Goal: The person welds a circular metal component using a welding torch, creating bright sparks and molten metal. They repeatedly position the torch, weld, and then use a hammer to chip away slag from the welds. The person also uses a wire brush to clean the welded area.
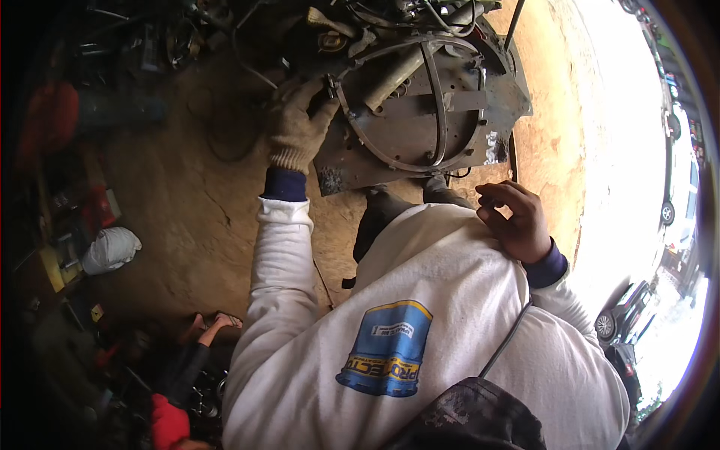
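Note:
My left hand (294, 127), in a tan knit glove, reaches to the left edge of a round metal frame (435, 112) with a curved crossbar. Its thumb and fingers close about a small dark piece (331, 86) at the frame's rim; the kind of piece is unclear. The frame lies on a worn, dark steel plate table (349, 161) with holes in it. My right hand (519, 223) is bare and held near my body at the right, its fingers curled in. Whether anything small sits between those fingers is hard to make out.
A metal tube (395, 79) lies inside the frame. Another work glove (330, 24), cables and dark tools crowd the table's far side. At left stand a red object (49, 120) and a white sack (112, 250). Another person's feet (217, 321) show at lower left; parked cars are at right.

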The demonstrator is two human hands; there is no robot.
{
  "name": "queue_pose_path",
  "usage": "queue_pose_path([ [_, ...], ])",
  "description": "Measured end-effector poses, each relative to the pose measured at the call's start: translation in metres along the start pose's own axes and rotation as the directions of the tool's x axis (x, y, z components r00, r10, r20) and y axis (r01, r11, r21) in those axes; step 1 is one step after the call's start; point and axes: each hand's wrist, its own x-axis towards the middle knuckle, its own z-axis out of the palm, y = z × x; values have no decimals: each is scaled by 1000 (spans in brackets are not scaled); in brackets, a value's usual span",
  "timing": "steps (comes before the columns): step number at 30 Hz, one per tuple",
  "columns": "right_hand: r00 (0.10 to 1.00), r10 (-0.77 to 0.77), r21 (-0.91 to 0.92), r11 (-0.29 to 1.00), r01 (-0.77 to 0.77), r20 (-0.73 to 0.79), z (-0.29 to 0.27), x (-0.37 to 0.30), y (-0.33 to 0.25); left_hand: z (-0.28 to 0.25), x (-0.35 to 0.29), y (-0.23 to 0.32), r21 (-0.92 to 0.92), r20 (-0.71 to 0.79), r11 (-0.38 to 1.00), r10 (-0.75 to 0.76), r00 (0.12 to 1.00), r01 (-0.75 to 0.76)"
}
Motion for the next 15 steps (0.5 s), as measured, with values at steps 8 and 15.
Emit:
queue_pose_path([
  [8, 999, -23, 32, 999, 24, -31, -12, -6, 16, 5, 5, 4, -94, 0, 994, 60, 998, -60],
  [15, 988, -139, 135, 980, 147, -66, -30, -9, 57, -16, -10, 31, -311, -45, 935, -196, 980, 172],
])
